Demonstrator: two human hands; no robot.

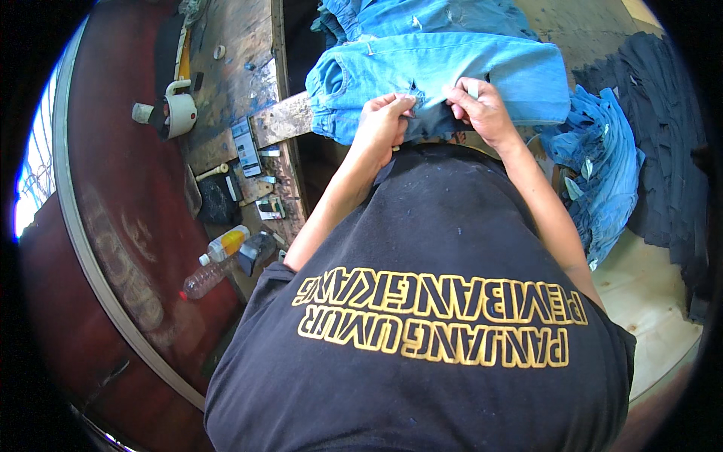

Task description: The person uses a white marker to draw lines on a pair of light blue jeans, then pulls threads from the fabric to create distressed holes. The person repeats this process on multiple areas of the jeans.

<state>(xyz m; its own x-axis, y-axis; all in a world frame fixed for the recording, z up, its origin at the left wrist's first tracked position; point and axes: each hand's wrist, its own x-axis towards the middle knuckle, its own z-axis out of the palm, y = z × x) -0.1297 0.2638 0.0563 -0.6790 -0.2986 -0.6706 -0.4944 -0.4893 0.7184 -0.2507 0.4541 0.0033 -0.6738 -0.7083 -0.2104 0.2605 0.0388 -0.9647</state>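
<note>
A light blue denim garment (520,83) lies across in front of me, its gathered, elastic-looking edge at the left over a wooden board (282,122). My left hand (385,124) is closed, thumb and forefinger pinching the cloth near its lower edge. My right hand (483,113) also pinches the denim, a short way to the right, and a fold is stretched between the two hands. Something small and pale (473,89) shows at the right fingers; I cannot tell what it is. Small dark marks or holes show in the cloth near both hands.
More blue denim (444,16) lies behind, and a crumpled blue heap (599,173) sits at the right beside dark cloth (655,135). On the left are a stained wooden bench (230,75), a phone (246,149), a white kettle-like pot (179,113) and plastic bottles (207,279).
</note>
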